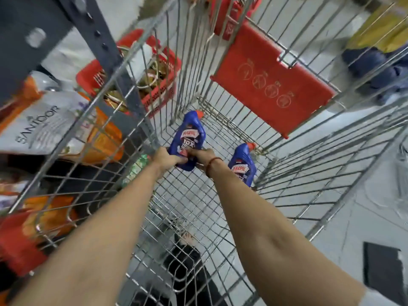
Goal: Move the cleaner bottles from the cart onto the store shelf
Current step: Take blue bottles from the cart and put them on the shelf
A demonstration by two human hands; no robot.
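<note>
Both my arms reach down into a wire shopping cart (298, 164). A blue cleaner bottle (191, 134) with a red cap lies on the cart's floor, cap pointing away from me. My left hand (166, 157) and my right hand (202, 156) both grip its near end. A second blue cleaner bottle (242, 164) of the same kind lies just right of my right wrist, untouched. The store shelf (55, 120) stands to the left of the cart, its grey upright (97, 38) close to the cart's wall.
The shelf holds orange and white soap packs (44, 127). A red basket (154, 69) with goods sits on the floor beyond the cart's left wall. The cart's red seat flap (273, 82) hangs at its far end. A person's blue clothing (375, 65) shows at the far right.
</note>
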